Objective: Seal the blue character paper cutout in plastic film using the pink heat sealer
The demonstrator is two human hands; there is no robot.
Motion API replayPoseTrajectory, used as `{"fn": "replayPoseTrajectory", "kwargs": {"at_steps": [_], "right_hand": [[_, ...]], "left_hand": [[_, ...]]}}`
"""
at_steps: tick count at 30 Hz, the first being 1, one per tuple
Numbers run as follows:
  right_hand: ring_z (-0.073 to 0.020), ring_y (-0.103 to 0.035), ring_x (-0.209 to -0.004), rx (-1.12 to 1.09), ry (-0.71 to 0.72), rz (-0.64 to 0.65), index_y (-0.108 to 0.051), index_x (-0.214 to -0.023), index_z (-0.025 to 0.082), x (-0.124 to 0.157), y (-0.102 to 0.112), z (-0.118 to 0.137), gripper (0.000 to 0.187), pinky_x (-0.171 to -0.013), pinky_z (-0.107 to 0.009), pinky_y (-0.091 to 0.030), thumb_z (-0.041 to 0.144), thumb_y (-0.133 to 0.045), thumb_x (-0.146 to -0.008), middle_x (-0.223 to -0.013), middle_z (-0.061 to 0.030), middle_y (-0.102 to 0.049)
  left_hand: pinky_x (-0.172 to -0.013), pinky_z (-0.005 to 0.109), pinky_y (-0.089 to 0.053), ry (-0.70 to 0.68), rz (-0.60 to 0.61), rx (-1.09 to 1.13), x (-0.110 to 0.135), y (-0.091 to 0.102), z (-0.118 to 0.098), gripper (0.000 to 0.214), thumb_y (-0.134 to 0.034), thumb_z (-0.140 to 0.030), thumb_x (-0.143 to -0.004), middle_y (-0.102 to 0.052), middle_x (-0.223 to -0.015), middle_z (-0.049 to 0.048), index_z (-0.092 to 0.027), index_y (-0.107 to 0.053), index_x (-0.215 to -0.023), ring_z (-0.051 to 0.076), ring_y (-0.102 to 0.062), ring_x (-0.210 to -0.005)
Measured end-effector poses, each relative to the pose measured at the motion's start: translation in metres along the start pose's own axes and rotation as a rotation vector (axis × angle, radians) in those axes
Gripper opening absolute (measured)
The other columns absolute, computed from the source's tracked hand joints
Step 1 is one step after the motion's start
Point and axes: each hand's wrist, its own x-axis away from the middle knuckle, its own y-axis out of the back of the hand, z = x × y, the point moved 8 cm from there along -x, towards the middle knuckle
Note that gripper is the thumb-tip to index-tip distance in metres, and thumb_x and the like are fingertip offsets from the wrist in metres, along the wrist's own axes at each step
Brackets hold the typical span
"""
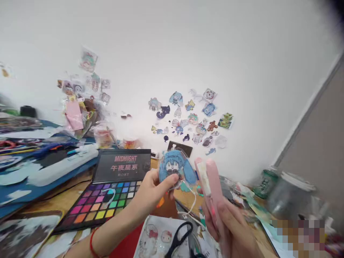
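Observation:
My left hand (159,186) pinches a flat blue-haired character cutout (174,161) between thumb and fingers. Clear film borders the cutout. My right hand (231,222) is wrapped round a pink mini hair straightener (215,182). Its two arms point up and stand slightly apart, just right of the cutout and not touching it. A small pink light glows on its body. From below the cutout a thin white cord (194,202) loops down; where it starts is unclear. Black-handled scissors (178,238) lie beneath my hands on a white sheet with stickers (166,235).
An open eyeshadow palette (107,200) fills the desk on the left, beside a white power strip (67,166) and cluttered papers. On the right stand a green can (266,183) and a clear lidded tub (290,193). Several character stickers (177,122) cover the wall.

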Motion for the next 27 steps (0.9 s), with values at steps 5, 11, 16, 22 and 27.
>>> {"fn": "replayPoseTrajectory", "kwargs": {"at_steps": [5, 11, 16, 22, 27], "right_hand": [[-0.0044, -0.033, -0.042, 0.020, 0.053, 0.123, -0.052, -0.067, 0.015, -0.004, -0.007, 0.001, 0.039, -0.041, -0.019, -0.024, 0.052, -0.052, -0.079, -0.058, 0.0017, -0.044], [-0.0052, -0.032, -0.044, 0.160, 0.051, 0.073, -0.053, -0.077, 0.015, -0.002, -0.005, 0.000, 0.037, -0.043, -0.020, -0.022, 0.051, -0.049, -0.082, -0.057, 0.0030, -0.041], [-0.0055, -0.032, -0.043, 0.208, 0.053, 0.172, -0.054, -0.095, 0.014, -0.006, -0.006, -0.003, 0.040, -0.040, -0.020, -0.022, 0.051, -0.047, -0.083, -0.058, 0.0037, -0.040], [-0.0055, -0.029, -0.044, 0.241, 0.101, 0.091, -0.054, -0.089, 0.015, -0.002, -0.005, 0.005, 0.034, -0.041, -0.021, -0.020, 0.048, -0.047, -0.084, -0.056, 0.0044, -0.038], [-0.0094, -0.040, -0.041, 0.546, 0.282, 0.019, -0.057, -0.089, 0.017, 0.000, 0.000, 0.019, 0.031, -0.037, -0.020, -0.028, 0.045, -0.044, -0.086, -0.049, 0.0040, -0.042]], "left_hand": [[-0.050, 0.018, -0.037, -0.017, -0.003, -0.023, 0.006, -0.002, -0.005, 0.033, -0.057, -0.041, -0.079, -0.052, -0.053, -0.0008, -0.013, -0.054, -0.063, 0.008, -0.047, -0.049], [-0.045, 0.017, -0.033, -0.025, -0.004, -0.051, 0.008, -0.006, -0.009, 0.032, -0.056, -0.039, -0.080, -0.051, -0.050, -0.0016, -0.013, -0.052, -0.061, 0.007, -0.045, -0.048], [-0.053, 0.020, -0.039, -0.052, -0.018, -0.111, 0.011, -0.006, -0.015, 0.028, -0.056, -0.038, -0.080, -0.055, -0.058, -0.0005, -0.013, -0.056, -0.067, 0.010, -0.050, -0.055], [-0.074, 0.027, -0.044, -0.217, -0.039, -0.267, 0.019, -0.008, -0.032, 0.021, -0.055, -0.034, -0.082, -0.064, -0.100, 0.0037, -0.019, -0.061, -0.096, 0.018, -0.057, -0.087], [-0.083, 0.031, -0.044, -0.229, -0.028, -0.221, 0.015, -0.004, -0.034, 0.024, -0.054, -0.033, -0.084, -0.063, -0.105, 0.0041, -0.021, -0.057, -0.104, 0.020, -0.057, -0.096]]}}
